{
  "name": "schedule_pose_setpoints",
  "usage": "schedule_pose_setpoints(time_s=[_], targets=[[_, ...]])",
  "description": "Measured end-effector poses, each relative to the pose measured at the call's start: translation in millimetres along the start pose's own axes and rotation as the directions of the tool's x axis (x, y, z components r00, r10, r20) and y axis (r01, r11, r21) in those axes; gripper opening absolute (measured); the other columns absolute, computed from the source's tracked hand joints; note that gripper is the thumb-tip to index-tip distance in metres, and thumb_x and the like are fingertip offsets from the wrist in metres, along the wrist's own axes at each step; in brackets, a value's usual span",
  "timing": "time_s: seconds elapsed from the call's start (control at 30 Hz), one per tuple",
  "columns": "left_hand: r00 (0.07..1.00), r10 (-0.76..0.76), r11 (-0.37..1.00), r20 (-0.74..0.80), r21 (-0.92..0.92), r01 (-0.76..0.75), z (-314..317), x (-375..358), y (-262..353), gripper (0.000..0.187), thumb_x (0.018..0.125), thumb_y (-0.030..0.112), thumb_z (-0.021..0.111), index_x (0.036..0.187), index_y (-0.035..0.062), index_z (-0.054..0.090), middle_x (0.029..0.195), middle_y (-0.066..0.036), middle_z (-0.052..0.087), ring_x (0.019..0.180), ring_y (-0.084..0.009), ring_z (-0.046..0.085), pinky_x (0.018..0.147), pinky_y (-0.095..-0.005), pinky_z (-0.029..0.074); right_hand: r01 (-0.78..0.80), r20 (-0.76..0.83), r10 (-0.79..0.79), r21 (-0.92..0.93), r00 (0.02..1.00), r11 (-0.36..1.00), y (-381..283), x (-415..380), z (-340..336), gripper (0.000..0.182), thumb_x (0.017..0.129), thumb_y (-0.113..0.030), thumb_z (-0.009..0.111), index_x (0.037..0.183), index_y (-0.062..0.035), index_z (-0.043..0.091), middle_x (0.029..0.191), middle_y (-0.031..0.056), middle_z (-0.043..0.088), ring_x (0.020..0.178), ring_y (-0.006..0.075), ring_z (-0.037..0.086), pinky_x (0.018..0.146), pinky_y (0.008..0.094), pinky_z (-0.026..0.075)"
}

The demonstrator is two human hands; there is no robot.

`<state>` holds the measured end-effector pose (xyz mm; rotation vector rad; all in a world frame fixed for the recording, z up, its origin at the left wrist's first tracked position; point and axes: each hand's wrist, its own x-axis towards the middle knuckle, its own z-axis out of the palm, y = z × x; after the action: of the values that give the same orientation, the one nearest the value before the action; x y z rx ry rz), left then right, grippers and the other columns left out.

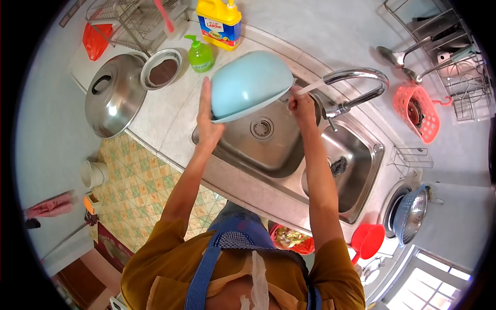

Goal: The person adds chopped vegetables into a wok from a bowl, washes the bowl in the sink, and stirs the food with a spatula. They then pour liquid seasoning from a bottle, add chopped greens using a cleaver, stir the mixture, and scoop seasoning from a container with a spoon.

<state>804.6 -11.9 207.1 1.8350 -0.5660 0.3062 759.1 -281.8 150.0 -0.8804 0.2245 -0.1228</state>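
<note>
Obs, L to R: steel lid (114, 94) w/ black handle lies flat on counter far left; beside it a round strainer (162, 68), then green soap pump (200, 54) and yellow detergent jug (219, 23) at the back edge. L hand (208, 121) holds the near rim of a pale blue bowl (249, 83), fingers stretched flat up the outside wall, thumb side hidden, so wrap of grip partly can't tell. Bowl is tipped, bottom facing up and toward camera, held over L basin of steel sink (243, 155), above the drain (262, 127). R hand (301, 105) is at the bowl's far rim, fingers curled in narrow, right under the water stream from the faucet (356, 85); whether it pinches the rim or rubs it, can't tell. Water running. R basin holds a dark scrub pad (339, 166). Pink basket (419, 112) hangs on wall far right; metal colander (411, 214) sits on counter lower right. Judgement: step in hand looks like rinsing the rim/inside. To do well: keep bowl tilted so runoff drops into basin, not onto counter; turn it w/ L hand so whole rim passes under stream; R fingers sweep for leftover suds. Wet glazed surface prob. slippery, so L grip needs to stay firm, bowl low over sink.
</note>
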Motion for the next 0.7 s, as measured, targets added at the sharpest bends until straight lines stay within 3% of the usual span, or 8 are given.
schedule_pose_setpoints(time_s=[0.07,0.17,0.3,0.37,0.43,0.6,0.67,0.7], targets=[[0.999,-0.046,0.993,-0.025,-0.111,0.043,-3.5,1.0,8.5,0.069,0.079,-0.003,0.053,0.139,0.0029,0.021,0.142,-0.015,0.027,0.130,-0.0244,0.028,0.105,-0.0321,0.023,0.169,-0.196,-0.316,-0.535,0.928,0.828,-0.3,-10.2,37.9,0.027,0.082,-0.014,0.061,0.105,-0.0024,0.054,0.079,0.0011,0.057,0.074,0.0099,0.054,0.067,0.0205,0.042],[0.987,-0.138,0.962,-0.082,-0.249,0.114,-7.0,-3.3,21.5,0.065,0.074,-0.005,0.050,0.135,0.0000,0.029,0.136,-0.016,0.035,0.125,-0.0249,0.034,0.102,-0.0312,0.026,0.273,0.014,-0.300,-0.458,0.954,0.846,4.8,-7.2,46.5,0.026,0.079,-0.016,0.065,0.101,-0.0045,0.057,0.082,-0.0016,0.056,0.077,0.0077,0.051,0.069,0.0211,0.040],[0.916,-0.400,0.859,-0.005,-0.351,0.373,13.5,-34.8,-17.2,0.055,0.070,-0.003,0.052,0.124,-0.0047,0.040,0.120,-0.015,0.047,0.110,-0.0245,0.045,0.095,-0.0321,0.033,0.082,-0.222,-0.182,-0.395,0.958,0.915,20.0,-0.7,29.4,0.022,0.080,-0.017,0.065,0.095,-0.0026,0.059,0.092,0.0021,0.056,0.074,0.0100,0.052,0.067,0.0246,0.042],[0.900,-0.434,0.842,-0.050,-0.378,0.385,24.7,-36.3,-23.6,0.051,0.070,-0.002,0.053,0.120,-0.0056,0.043,0.116,-0.014,0.049,0.106,-0.0240,0.047,0.093,-0.0325,0.034,0.105,-0.079,-0.336,-0.862,0.938,0.496,47.7,-5.5,28.1,0.020,0.084,-0.016,0.059,0.096,0.0003,0.058,0.086,0.0061,0.059,0.069,0.0130,0.054,0.064,0.0267,0.045],[0.900,-0.423,0.865,-0.109,-0.343,0.366,31.0,-25.3,-18.9,0.049,0.071,-0.002,0.054,0.119,-0.0073,0.043,0.115,-0.015,0.050,0.105,-0.0241,0.047,0.092,-0.0324,0.034,-0.143,0.049,0.147,-0.076,0.988,0.987,76.7,-27.0,20.5,0.028,0.086,-0.022,0.057,0.105,-0.0007,0.057,0.091,0.0075,0.064,0.074,0.0132,0.059,0.063,0.0258,0.048],[0.960,-0.262,0.959,-0.104,-0.137,0.247,31.0,-1.7,1.4,0.073,0.067,-0.010,0.044,0.137,0.0027,0.025,0.133,-0.018,0.037,0.117,-0.0304,0.042,0.099,-0.0360,0.033,-0.258,-0.372,0.112,-0.370,0.921,0.892,43.0,-70.4,-0.2,0.026,0.089,-0.018,0.052,0.109,-0.0023,0.054,0.084,0.0038,0.060,0.071,0.0095,0.056,0.064,0.0236,0.048],[0.574,-0.721,0.370,0.388,-0.485,0.792,44.5,-6.0,-16.1,0.058,0.068,-0.008,0.046,0.125,-0.0060,0.036,0.120,-0.020,0.047,0.106,-0.0355,0.050,0.090,-0.0481,0.046,-0.131,-0.355,-0.013,-0.378,0.935,0.917,24.7,-73.6,-3.6,0.024,0.090,-0.017,0.051,0.108,-0.0023,0.055,0.083,0.0031,0.059,0.070,0.0088,0.055,0.064,0.0224,0.047],[0.573,-0.718,0.367,0.395,-0.484,0.794,52.5,-10.7,-23.3,0.058,0.068,-0.008,0.046,0.125,-0.0060,0.036,0.120,-0.020,0.047,0.106,-0.0355,0.050,0.090,-0.0481,0.046,-0.002,-0.349,-0.145,-0.390,0.926,0.921,14.2,-75.5,-3.7,0.022,0.090,-0.016,0.050,0.107,-0.0023,0.055,0.082,0.0025,0.058,0.069,0.0081,0.055,0.064,0.0211,0.047]])
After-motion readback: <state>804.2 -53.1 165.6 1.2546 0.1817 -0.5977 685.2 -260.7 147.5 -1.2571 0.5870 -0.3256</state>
